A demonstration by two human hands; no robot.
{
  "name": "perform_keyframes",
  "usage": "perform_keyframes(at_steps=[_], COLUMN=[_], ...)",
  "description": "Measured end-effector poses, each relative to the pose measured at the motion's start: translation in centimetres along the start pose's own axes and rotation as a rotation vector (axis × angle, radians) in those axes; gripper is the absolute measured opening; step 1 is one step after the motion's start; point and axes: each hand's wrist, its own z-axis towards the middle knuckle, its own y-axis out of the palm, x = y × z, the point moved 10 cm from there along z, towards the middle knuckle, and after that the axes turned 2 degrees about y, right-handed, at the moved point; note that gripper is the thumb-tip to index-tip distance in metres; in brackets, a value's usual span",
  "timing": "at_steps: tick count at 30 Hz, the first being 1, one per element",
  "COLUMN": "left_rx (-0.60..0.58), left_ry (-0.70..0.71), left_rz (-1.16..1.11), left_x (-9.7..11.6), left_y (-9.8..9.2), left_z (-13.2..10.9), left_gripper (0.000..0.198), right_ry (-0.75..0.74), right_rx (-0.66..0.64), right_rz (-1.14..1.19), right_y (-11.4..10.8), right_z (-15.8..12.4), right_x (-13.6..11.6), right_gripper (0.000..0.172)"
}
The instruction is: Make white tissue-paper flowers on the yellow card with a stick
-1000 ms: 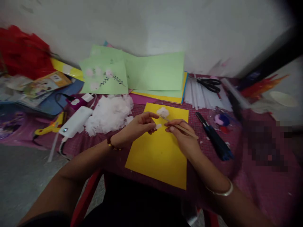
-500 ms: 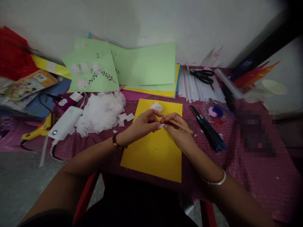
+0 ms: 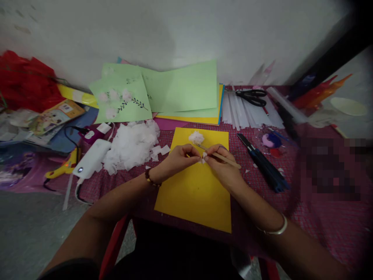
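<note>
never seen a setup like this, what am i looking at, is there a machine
No machine: these are a person's bare left hand and right hand. Every picture comes from one camera worn on that person's head, looking forward and down. On the checked tablecloth are a yellow sheet, a white pile, black-handled scissors and a blue cutter. The right hand holds a thin stick; both hands' fingers meet at a small white piece.

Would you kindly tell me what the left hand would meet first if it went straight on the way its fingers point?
Probably the small white piece between it and the right hand, then that hand; depth there is unclear.
</note>
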Motion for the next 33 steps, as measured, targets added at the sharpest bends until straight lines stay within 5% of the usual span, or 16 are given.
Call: perform_keyframes(at_steps=[5,12,26,33], left_rx=[-0.053,-0.034,0.032,0.114], left_ry=[-0.093,-0.060,0.236,0.070], left_rz=[-0.098,-0.178,0.216,-0.091], left_x=[-1.4,-0.1,3.8,2.2], left_y=[-0.5,-1.5,-0.7,-1.7], left_z=[0.2,0.3,-1.2,-0.8], left_gripper=[0.014,0.014,0.007,0.025], right_ry=[-0.008,-0.109,-0.013,0.020], right_rx=[-0.013,0.074,-0.157,-0.103], right_rz=[0.000,-0.004,-0.010,-0.028], right_y=[-0.4,-2.1,1.5,0.9], right_z=[0.3,0.3,-1.0,-0.8], right_x=[0.0,-1.9,-1.1,-0.5], right_gripper=[0.006,0.004,0.015,0.012])
